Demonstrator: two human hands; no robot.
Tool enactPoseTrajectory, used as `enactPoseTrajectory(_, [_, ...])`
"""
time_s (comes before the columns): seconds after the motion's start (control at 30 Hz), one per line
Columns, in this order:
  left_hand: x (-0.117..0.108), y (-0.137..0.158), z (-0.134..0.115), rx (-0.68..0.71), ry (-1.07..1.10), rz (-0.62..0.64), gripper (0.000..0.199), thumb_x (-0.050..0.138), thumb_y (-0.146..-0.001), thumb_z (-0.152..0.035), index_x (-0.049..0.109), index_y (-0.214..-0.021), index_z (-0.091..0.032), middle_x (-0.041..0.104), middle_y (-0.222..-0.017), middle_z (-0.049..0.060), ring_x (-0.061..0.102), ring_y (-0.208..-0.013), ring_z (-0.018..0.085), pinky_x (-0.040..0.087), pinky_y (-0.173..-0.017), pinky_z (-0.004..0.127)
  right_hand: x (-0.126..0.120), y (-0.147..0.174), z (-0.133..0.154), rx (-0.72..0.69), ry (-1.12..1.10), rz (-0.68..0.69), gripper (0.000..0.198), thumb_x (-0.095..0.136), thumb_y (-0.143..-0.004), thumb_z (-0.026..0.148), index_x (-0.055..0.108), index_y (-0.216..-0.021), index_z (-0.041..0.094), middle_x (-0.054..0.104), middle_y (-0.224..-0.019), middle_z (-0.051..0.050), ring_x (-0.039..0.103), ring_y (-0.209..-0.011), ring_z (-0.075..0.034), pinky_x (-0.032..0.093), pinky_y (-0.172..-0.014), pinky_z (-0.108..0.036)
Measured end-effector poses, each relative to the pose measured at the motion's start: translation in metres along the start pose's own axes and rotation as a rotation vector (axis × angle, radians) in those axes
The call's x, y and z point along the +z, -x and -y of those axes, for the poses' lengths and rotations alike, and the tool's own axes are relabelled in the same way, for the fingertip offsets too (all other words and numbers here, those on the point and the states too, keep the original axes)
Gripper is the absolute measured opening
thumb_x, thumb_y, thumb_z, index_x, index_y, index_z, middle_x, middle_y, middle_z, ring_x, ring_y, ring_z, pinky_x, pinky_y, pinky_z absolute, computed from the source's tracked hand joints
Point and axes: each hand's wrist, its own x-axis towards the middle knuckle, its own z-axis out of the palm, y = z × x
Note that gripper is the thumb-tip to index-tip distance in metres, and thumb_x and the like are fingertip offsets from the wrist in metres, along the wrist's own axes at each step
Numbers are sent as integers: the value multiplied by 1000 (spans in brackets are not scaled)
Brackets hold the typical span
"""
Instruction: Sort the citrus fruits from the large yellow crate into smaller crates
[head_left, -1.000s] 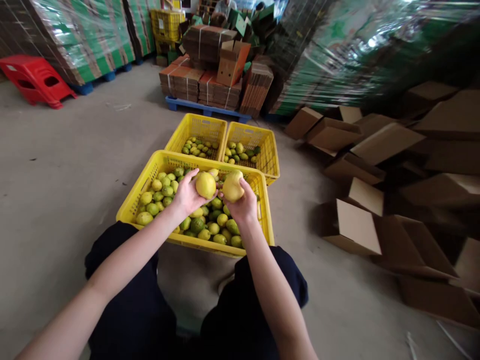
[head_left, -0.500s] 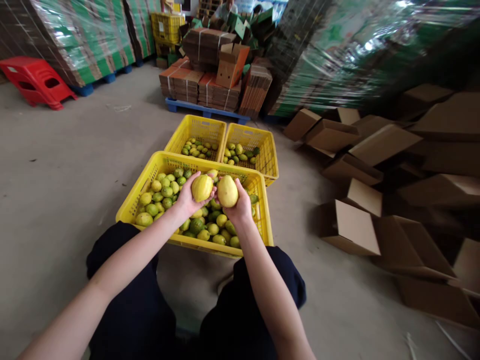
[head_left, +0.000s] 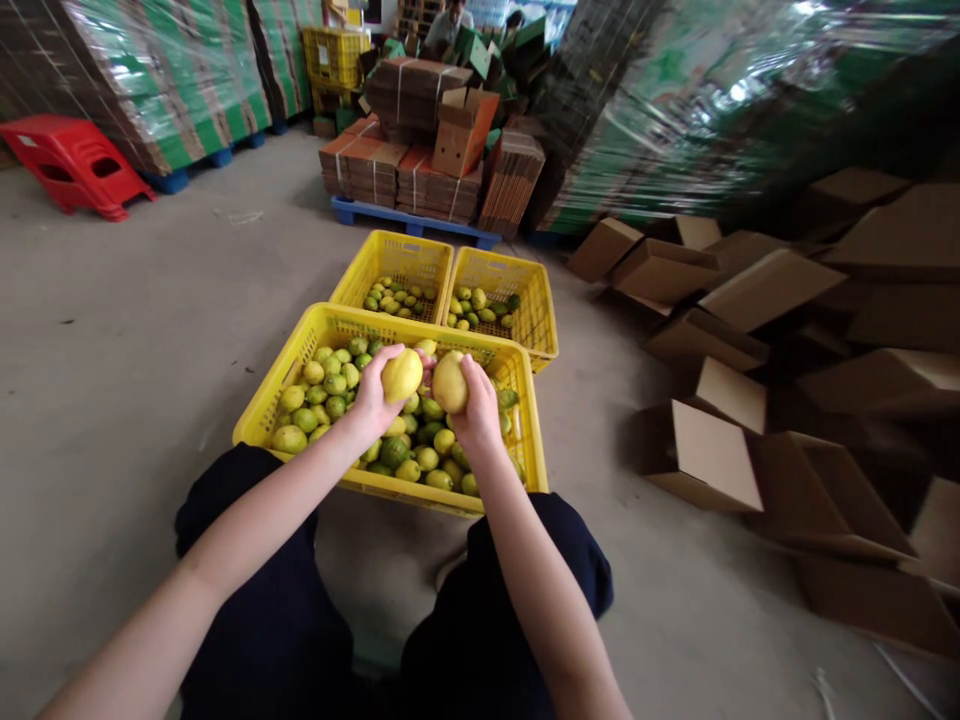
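My L hand [head_left: 372, 392] grips a bright-yellow oval fruit [head_left: 402, 376], my R hand [head_left: 480, 408] a pale-yellow oval fruit [head_left: 449, 383] — both over the big yellow plastic crate [head_left: 412, 495] — best w/ light fingers & a gap btwn, avoiding bruises.

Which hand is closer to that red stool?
Left. The left hand is over the front crate, on the side toward the red stool; the right hand is farther across it.
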Motion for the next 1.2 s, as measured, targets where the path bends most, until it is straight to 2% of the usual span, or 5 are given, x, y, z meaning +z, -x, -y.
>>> enactPoseTrajectory(0.27, [-12,0,33,159,-48,47,28,59,-75,-30,73,-95,-15,75,-111,7,63,-122,24,49,-103,30,5,10,-35,-331,520,105,49,44,-92,60,64,-121,26,59,-133,-8,49,-131,-24,34,-117,-47])
enactPoseTrajectory(0.5, [-19,-3,30,46,-32,-6,40,57,-84,-41,69,-111,-14,74,-109,10,69,-107,25,55,-92,32,5,16,-39,-492,706,163,61,79,-63,63,68,-107,22,49,-141,-14,45,-134,-36,34,-117,-52])
enactPoseTrajectory(0.87, [-23,-3,19,-258,-344,195,34,66,-81,-31,61,-112,-19,72,-95,7,71,-86,24,59,-78,37,3,21,-17,-337,284,141,44,70,-76,58,66,-100,21,72,-108,-9,66,-107,-29,51,-98,-46])
enactPoseTrajectory(1.03, [-20,4,-2,228,-948,341,59,88,-59,-24,60,-111,-21,65,-116,8,63,-109,27,50,-100,44,-15,6,18,-641,507,-144,40,75,-75,47,61,-103,23,69,-96,-4,67,-88,-23,56,-86,-41])
enactPoseTrajectory(1.2, [-23,2,-16,706,-1014,492,49,82,-68,-19,57,-109,-22,63,-124,8,59,-120,25,43,-108,41,-25,6,31,-1014,948,-30,40,72,-77,23,60,-115,26,68,-116,-8,64,-111,-27,53,-98,-47])
